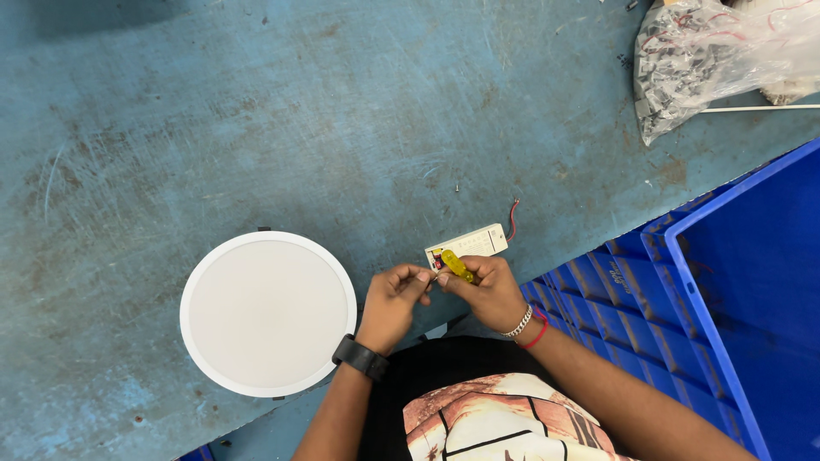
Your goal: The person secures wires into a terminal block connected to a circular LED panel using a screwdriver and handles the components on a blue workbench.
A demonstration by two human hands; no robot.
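Right hand (489, 290) fingers pinched shut on a small yellow-handled screwdriver (457, 265), tip at the near end of the small white rectangular plastic driver box (467, 244). Left hand (395, 299) fingertips closed at the same end, likely gripping a wire; too small to tell. Box sits on the worn blue bench (256, 111), red lead trailing. Advice: keep blade square, box steadied, light torque. Round white flat panel light (268, 313) just left.
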